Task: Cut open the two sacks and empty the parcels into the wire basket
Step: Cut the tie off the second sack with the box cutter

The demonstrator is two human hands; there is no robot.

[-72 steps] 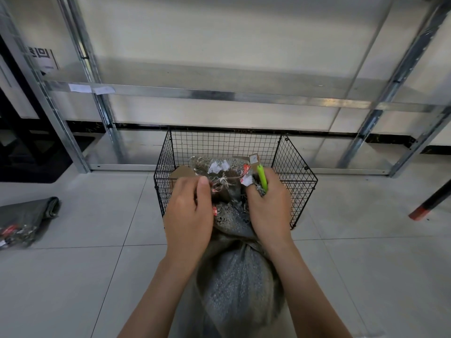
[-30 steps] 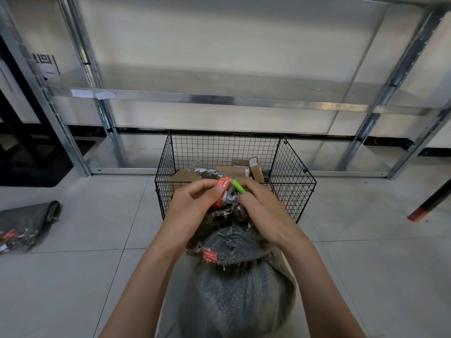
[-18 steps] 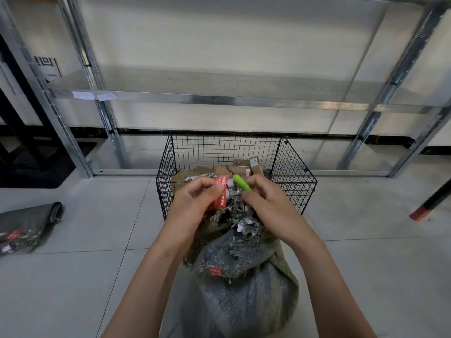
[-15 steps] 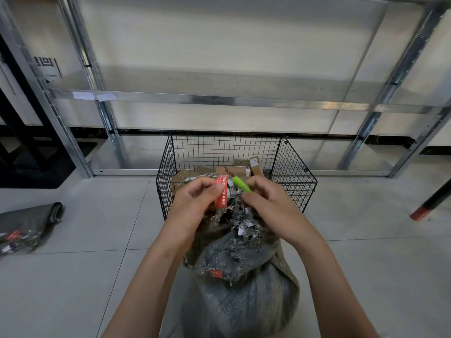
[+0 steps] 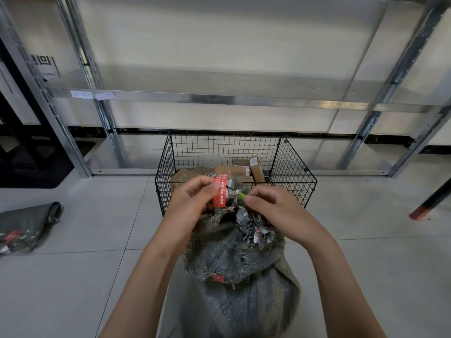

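Left hand [image 5: 192, 208] pinches sack [image 5: 239, 301], right hand [image 5: 275, 211] cutter [image 5: 242, 196]; tiled floor [image 5: 85, 276], shelving [image 5: 219, 100].

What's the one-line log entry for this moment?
left hand: pinches red tag | right hand: holds green cutter at top of sack | wire basket: cardboard boxes inside

Grey woven sack [image 5: 234, 301]. Orange-red tag [image 5: 220, 190] with white lettering. Bright green cutter [image 5: 242, 196]. Black grid-mesh wire basket [image 5: 292, 167]. Brown cardboard parcels [image 5: 231, 170]. Pale grey tiled floor [image 5: 97, 228], dark joints. Silver shelving [image 5: 219, 100].
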